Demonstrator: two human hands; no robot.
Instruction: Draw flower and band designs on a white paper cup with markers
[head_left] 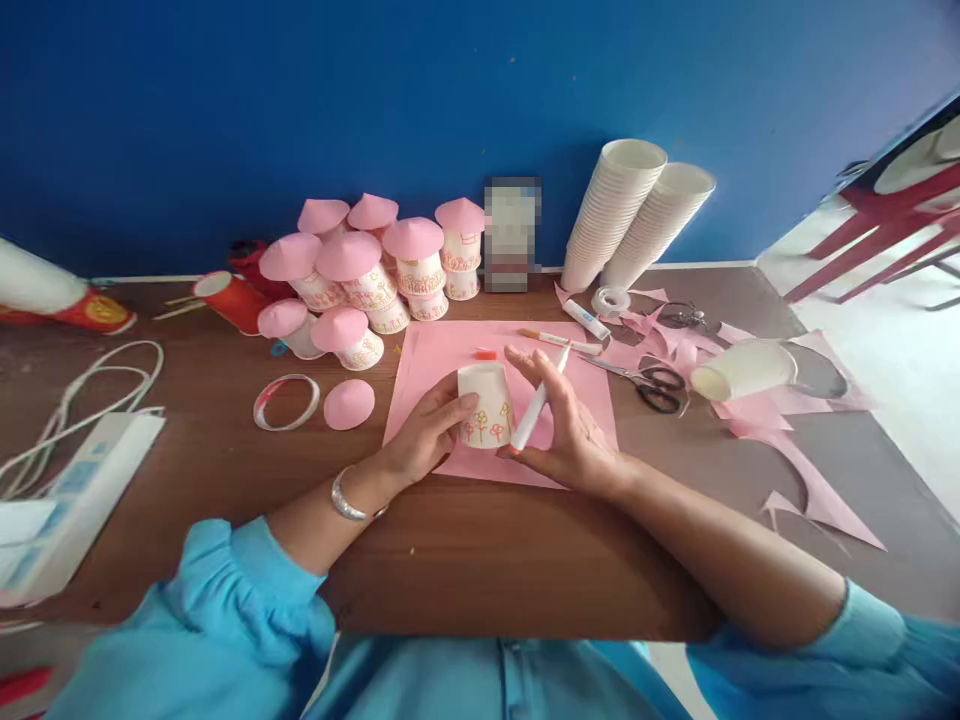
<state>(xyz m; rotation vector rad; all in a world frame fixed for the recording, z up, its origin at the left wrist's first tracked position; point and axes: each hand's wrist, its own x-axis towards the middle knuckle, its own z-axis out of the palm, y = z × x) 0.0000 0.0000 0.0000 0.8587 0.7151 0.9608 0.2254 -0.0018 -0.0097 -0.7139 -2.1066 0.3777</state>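
My left hand [424,435] grips an upside-down white paper cup [486,400] with small orange and red drawings near its rim. The cup stands on a pink paper sheet [442,355] on the brown table. My right hand [566,430] holds a white marker pen [536,405] between thumb and fingers, its tip close to the cup's right side, the other fingers stretched out. An orange pen cap [486,353] lies on the sheet behind the cup.
Finished cups with pink cone roofs [367,265] cluster at the back. Two white cup stacks [634,215] lean on the blue wall. Scissors [649,383], a tipped cup [739,370], pink scraps [810,490], a tape ring [286,402], a pink cone [349,404] and a power strip [67,500] lie around.
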